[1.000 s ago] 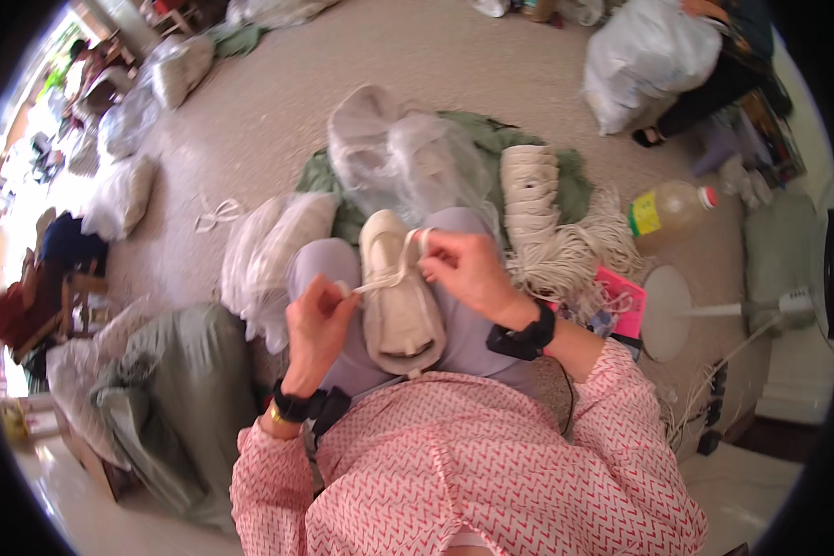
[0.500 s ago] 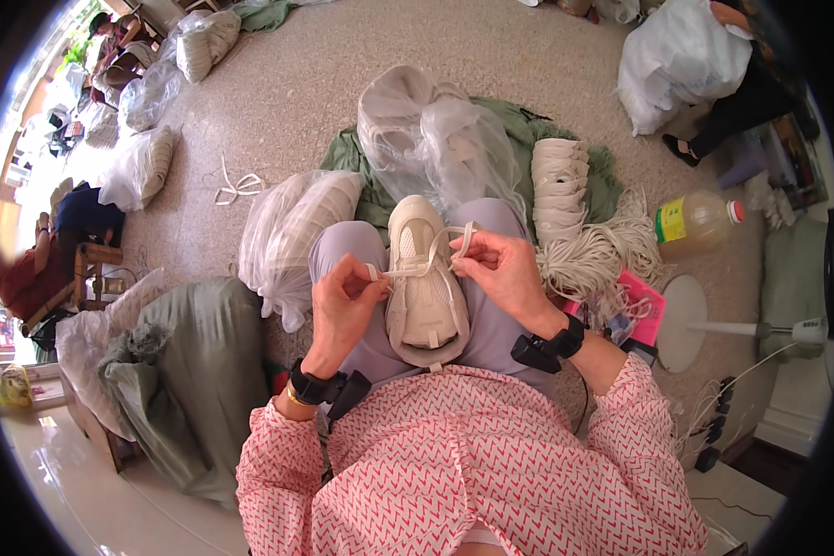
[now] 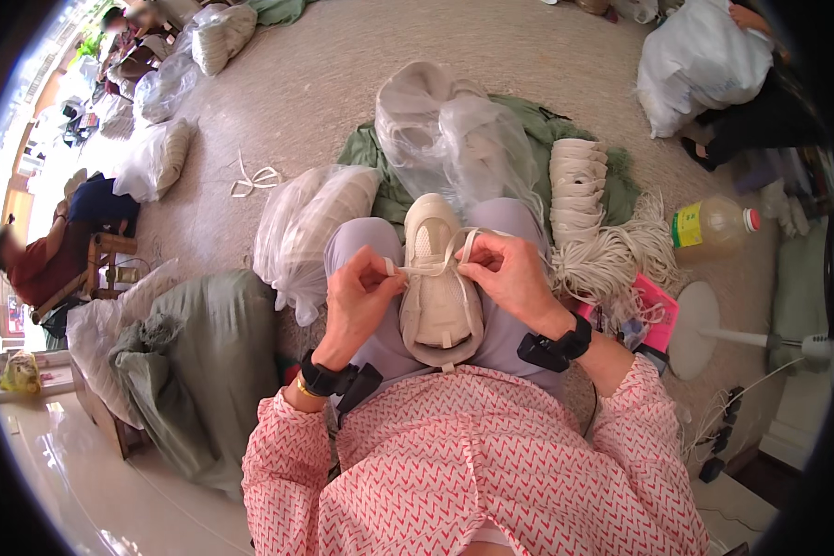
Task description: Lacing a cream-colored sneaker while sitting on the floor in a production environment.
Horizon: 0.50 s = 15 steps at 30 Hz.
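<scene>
A cream lace-up shoe [image 3: 440, 310] rests between my knees, toe pointing away from me. A flat white shoelace [image 3: 426, 270] crosses over its tongue. My left hand [image 3: 357, 298] is closed at the shoe's left side, pinching one end of the lace between thumb and fingers. On the other side, my right hand [image 3: 514, 281] is also closed and pinches the lace, which bends up in a loop by the fingertips. Both hands stay just above the shoe's upper.
Stuffed clear plastic bags [image 3: 315, 232] lie beyond my knees on green cloth [image 3: 361, 148]. At right are bundled laces [image 3: 612, 255], a large bottle [image 3: 713, 230], a pink tray [image 3: 656, 320] and a white fan base [image 3: 693, 334]. People sit or stand at both sides.
The whole view has shifted slightly, so things appear farther right. My hands keep their pinch on the lace, and the right fingers are a little closer to the shoe.
</scene>
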Motion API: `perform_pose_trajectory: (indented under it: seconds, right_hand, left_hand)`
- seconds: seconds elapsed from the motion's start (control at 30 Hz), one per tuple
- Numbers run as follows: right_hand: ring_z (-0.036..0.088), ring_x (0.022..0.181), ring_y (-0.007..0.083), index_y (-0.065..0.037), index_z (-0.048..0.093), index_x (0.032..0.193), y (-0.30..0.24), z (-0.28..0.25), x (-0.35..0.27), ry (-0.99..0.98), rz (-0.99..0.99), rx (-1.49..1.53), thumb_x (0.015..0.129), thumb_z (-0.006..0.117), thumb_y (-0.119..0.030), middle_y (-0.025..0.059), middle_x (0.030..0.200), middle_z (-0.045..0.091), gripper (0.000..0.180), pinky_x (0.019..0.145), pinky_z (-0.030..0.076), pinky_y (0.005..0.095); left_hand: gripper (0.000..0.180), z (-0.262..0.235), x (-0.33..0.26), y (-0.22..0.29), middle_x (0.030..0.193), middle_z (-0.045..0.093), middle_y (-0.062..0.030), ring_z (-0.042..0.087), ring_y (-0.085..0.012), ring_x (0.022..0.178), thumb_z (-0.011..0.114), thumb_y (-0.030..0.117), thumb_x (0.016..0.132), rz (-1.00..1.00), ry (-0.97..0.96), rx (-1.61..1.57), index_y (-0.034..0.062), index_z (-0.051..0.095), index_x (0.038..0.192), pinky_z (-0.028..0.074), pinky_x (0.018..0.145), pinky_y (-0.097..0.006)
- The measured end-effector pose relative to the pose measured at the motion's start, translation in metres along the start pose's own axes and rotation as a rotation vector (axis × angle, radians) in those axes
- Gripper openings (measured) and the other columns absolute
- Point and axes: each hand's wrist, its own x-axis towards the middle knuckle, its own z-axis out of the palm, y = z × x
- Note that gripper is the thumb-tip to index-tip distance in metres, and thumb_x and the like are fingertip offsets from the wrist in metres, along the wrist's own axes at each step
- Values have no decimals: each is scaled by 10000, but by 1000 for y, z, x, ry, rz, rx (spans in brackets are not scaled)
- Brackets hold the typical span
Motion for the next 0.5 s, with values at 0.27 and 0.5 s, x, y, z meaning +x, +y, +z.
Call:
perform_pose_trajectory:
  seconds: [0.27,0.5]
  right_hand:
    - [720,782,108,23,745,1022,14,4,-5,70,-36,73,886,742,-15,85,875,767,141,707,590,270]
    - [715,791,102,31,738,1019,16,6,-4,65,-23,92,899,729,-7,85,884,764,126,718,590,263]
  left_hand:
    - [164,8,4,-3,921,713,-82,701,-122,864,697,-55,922,11,25,19,12,554,878,603,790,-270]
    - [178,12,3,-3,925,715,-70,688,-96,867,702,-65,912,82,52,88,11,547,869,589,791,-250]
